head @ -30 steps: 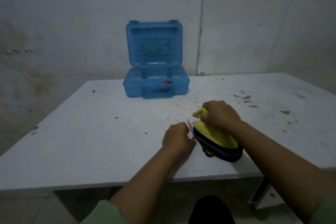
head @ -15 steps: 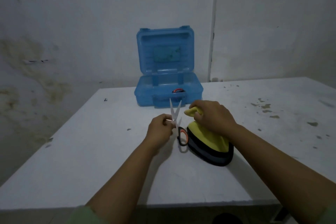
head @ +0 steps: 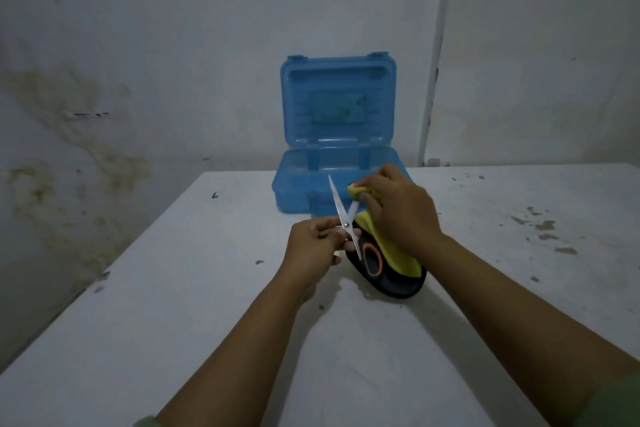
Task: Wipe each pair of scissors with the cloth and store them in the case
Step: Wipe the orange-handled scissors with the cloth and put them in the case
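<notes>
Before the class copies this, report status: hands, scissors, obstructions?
Left hand holds scissors, blades open. Right hand grips cloth. Case open, unobstructed.

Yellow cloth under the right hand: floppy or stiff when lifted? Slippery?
Likely floppy: the yellow cloth bunches under the right hand and drapes down over a dark oval object instead of holding a shape. Probably light, since it hangs in thin folds. Its surface looks matte, so it should grip rather than slide, though texture is hard to tell in this dim view.
</notes>
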